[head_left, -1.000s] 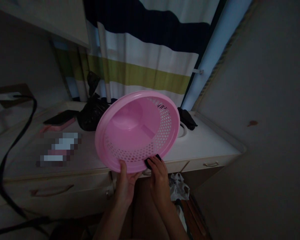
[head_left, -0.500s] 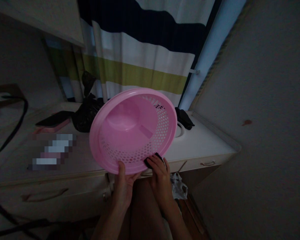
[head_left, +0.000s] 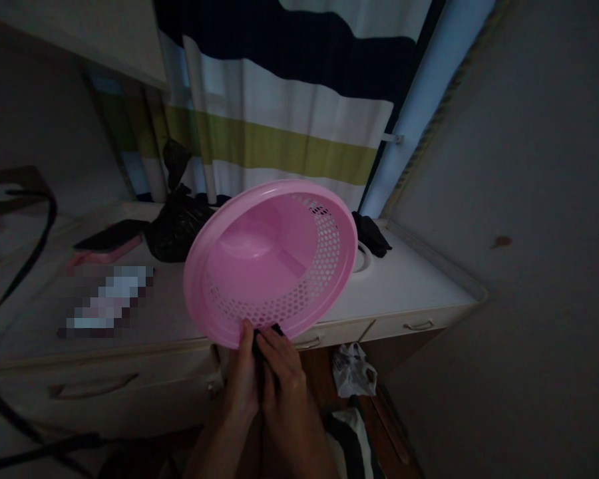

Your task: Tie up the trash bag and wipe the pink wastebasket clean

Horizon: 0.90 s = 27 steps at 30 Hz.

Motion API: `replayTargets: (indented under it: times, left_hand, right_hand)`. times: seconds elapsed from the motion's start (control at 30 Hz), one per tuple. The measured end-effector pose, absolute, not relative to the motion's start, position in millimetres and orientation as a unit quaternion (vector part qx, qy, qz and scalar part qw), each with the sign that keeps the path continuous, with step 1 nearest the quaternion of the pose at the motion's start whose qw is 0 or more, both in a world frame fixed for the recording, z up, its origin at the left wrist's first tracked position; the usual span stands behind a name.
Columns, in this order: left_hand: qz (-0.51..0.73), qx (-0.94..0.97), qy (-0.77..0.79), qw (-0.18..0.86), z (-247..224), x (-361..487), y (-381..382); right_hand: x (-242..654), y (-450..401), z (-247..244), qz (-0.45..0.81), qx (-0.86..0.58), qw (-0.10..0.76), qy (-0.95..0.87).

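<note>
2 hands [head_left: 285,374] grip pink basket [head_left: 269,273], black cloth [head_left: 257,344]

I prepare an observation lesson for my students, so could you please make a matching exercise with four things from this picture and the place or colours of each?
Things
1. Basket
2. Black cloth
3. Plastic bag
4. Curtain

Places or colours
A. Low down, below the drawers
B. Striped in dark blue, white and green
C. Held at its rim by the left hand
D. Partly hidden under the right hand

Right pairs: 1-C, 2-D, 3-A, 4-B
</note>
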<state>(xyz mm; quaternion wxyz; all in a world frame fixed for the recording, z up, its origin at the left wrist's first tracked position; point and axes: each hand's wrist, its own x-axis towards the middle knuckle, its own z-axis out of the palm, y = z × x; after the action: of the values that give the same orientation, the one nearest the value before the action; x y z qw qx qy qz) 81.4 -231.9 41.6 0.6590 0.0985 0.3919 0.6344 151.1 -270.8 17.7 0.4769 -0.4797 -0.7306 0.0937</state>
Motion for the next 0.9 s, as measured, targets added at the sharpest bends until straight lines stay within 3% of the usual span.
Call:
replayTargets:
  times: [0.37,0.67,0.9]
  left_hand:
    - [0.652,0.148,0.381,0.639,49,79,-234]
    - [0.642,0.148,0.382,0.648,45,78,-233]
    - [0.657,0.161,0.356,0.645,48,72,-236]
  right_hand:
    - [244,-231,23,-0.084,-0.588,0.384,-0.707]
    - [184,-258,4,0.042,-0.47,0.465,-0.749]
    - [206,-255,15,-0.008,-0.5,0.406,-0.765]
